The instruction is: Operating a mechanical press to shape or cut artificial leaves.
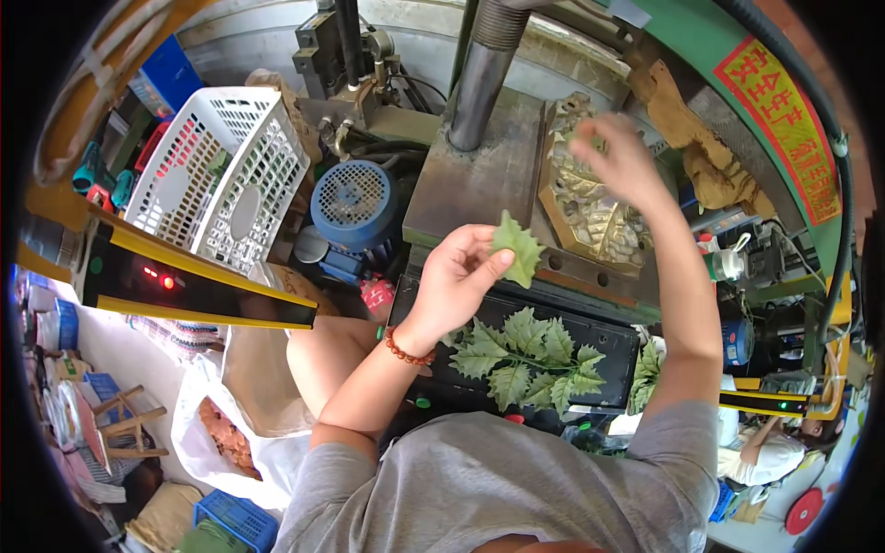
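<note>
My left hand, with a beaded bracelet at the wrist, pinches a green artificial leaf between thumb and fingers. The leaf has a jagged edge and is held up just in front of the press bed. My right hand is over the brass-coloured leaf mould, smeared by motion. Whether its fingers hold anything cannot be made out, nor whether they touch the metal. Below my left hand, a spray of artificial leaves lies on a black work surface.
A thick steel column rises beside the mould. At left stand a blue motor, a white plastic basket and a yellow-edged black sensor bar. A white sack sits near my left leg. Another person is at far right.
</note>
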Demonstrator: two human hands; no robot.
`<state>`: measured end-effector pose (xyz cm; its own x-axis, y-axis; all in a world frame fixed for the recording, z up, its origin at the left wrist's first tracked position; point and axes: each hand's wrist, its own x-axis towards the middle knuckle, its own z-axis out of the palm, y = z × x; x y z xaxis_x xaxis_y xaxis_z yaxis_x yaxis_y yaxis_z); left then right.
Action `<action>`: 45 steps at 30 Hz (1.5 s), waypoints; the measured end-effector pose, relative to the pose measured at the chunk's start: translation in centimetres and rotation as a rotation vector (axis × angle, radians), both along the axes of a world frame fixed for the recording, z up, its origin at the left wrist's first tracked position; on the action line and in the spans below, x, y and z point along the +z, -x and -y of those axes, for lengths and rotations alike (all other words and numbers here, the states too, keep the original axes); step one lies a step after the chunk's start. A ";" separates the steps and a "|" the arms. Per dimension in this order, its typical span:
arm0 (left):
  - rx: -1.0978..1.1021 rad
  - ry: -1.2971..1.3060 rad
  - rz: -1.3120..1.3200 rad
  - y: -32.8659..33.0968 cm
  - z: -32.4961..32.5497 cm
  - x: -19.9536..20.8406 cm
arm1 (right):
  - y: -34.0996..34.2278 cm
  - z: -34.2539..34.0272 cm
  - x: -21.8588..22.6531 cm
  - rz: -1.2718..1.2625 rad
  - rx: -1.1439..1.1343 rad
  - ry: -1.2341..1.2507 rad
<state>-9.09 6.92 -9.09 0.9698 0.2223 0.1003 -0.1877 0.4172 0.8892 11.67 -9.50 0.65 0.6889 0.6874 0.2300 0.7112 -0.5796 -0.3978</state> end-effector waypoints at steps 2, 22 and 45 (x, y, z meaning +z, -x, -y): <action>-0.023 -0.007 0.053 0.2 0.5 -0.1 | 7.0 -0.5 0.2 -0.503 0.309 -0.216; 0.292 -0.448 -0.338 12.3 -7.6 -4.8 | -0.7 4.0 -2.4 0.281 0.245 0.390; 0.109 -0.814 -0.316 5.4 -5.3 -8.8 | 22.4 -3.8 -14.5 -0.273 0.073 0.107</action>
<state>-14.54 12.19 -17.93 0.9566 0.2913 -0.0013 0.1153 -0.3744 0.9201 -10.73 -5.72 -13.89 0.6628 0.7480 -0.0334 0.6281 -0.5798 -0.5190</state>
